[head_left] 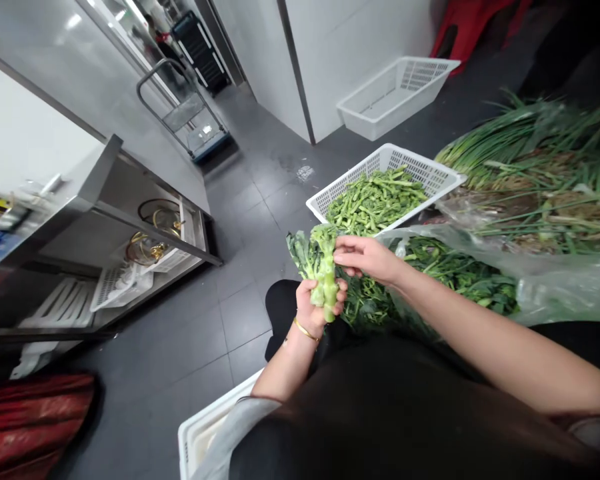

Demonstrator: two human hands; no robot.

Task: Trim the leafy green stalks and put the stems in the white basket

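Note:
My left hand [311, 308] is wrapped round the lower ends of a few green broccoli-like stalks [325, 270], with leafy and budded tops pointing up. From the right, my right hand [363, 257] reaches across, its fingers closed together against one stalk just under its head. Its fingertips are partly hidden by the stalk. Just beyond the hands, a white basket [387, 145] holds a heap of trimmed green stems [380, 197]. Below my right forearm, an opened clear plastic bag [555, 287] contains leafy green vegetables [455, 277].
Bundles of long green scallions [485, 143] lie at the right. Another white basket [375, 127] rests by the wall, near a red stool [473, 27]. A steel shelf unit [155, 237] stands at left, with a trolley [200, 127] behind. A white container [190, 433] is beside my legs.

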